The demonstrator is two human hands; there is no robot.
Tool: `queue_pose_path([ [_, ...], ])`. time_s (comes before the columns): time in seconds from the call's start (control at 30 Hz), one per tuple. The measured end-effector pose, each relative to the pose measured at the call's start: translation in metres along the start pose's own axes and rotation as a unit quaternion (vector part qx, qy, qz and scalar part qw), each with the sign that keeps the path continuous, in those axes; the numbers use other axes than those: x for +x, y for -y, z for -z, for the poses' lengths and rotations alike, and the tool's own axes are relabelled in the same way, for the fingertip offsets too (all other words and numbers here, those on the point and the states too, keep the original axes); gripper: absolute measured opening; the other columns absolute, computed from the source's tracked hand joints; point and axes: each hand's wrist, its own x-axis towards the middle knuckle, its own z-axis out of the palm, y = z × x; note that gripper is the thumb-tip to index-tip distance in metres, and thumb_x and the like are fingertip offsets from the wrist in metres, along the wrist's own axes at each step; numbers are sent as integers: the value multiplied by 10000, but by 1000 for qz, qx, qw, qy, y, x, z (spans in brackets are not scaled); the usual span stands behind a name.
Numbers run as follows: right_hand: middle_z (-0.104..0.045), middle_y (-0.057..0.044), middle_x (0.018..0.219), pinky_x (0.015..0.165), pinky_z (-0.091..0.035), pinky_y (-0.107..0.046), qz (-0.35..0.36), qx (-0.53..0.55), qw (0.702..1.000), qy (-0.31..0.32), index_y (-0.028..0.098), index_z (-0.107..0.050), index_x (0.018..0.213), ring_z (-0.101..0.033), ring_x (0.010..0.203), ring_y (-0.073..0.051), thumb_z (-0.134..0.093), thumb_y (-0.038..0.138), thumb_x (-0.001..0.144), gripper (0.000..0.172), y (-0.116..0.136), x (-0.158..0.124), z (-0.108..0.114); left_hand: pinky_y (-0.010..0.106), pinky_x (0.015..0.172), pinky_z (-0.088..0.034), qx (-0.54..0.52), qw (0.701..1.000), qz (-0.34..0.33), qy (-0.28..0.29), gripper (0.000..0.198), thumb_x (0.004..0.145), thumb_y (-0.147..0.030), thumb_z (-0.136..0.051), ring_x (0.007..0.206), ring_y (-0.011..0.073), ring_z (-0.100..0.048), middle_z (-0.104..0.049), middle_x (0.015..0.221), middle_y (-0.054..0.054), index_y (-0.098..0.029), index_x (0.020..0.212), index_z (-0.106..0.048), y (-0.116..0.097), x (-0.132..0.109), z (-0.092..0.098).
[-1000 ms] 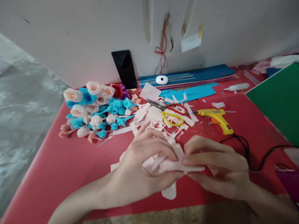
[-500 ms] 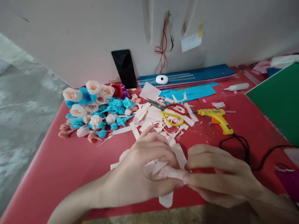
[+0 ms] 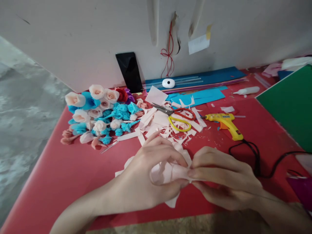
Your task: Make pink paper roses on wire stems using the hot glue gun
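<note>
A pale pink paper flower (image 3: 168,174) lies on its side between my two hands, low over the red table. My left hand (image 3: 148,172) curls round its petals, thumb below and fingers above. At the narrow base, on the right, my right hand (image 3: 224,177) pinches the paper between thumb and fingers. Cut pale pink paper pieces (image 3: 172,202) show beneath and behind my left hand, partly covered by it. Beyond the hands, scissors (image 3: 168,111) with one red and one yellow handle rest on a heap of paper scraps (image 3: 159,118).
Several finished paper flowers (image 3: 97,113) crowd the table's left side. A yellow glue gun (image 3: 226,123) with a black cord (image 3: 255,156) lies at right, near a green board (image 3: 292,104). A black phone (image 3: 129,71) leans on the wall. Blue paper (image 3: 202,97) and a white bottle (image 3: 247,91) lie behind.
My right fingers have shifted slightly left and up at the flower's base. The flower has turned a little, showing a smoother side between my hands.
</note>
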Motion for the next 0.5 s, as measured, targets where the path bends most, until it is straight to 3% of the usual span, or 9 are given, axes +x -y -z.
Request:
queue_pose_path([
  [0.13, -581, -57, 794, 717, -515, -239, 1, -12, 1000, 14, 101, -600, 959, -557, 775, -109, -559, -4, 738, 248, 0, -1, 0, 289, 876, -422, -7, 1000, 8, 16, 139, 705, -111, -654, 843, 119, -546, -656, 830, -40, -191, 796, -585, 0, 1, 2],
  [0.33, -580, -78, 798, 677, -511, -244, 7, 29, 999, -15, 72, -598, 882, -563, 759, -112, -546, -36, 711, 209, -3, 0, -2, 310, 903, -401, -21, 999, 25, 27, 93, 739, -172, -652, 865, 133, -552, -659, 852, -31, -191, 813, -599, 0, 1, 1],
  [0.5, -588, -70, 814, 630, -506, -232, -58, 102, 993, -25, 99, -610, 942, -565, 736, -110, -565, -29, 716, 264, -3, -3, -1, 288, 918, -405, -69, 997, 24, 18, 136, 835, -241, -553, 932, 142, -565, -657, 956, -2, -191, 949, -609, 1, -1, 6],
])
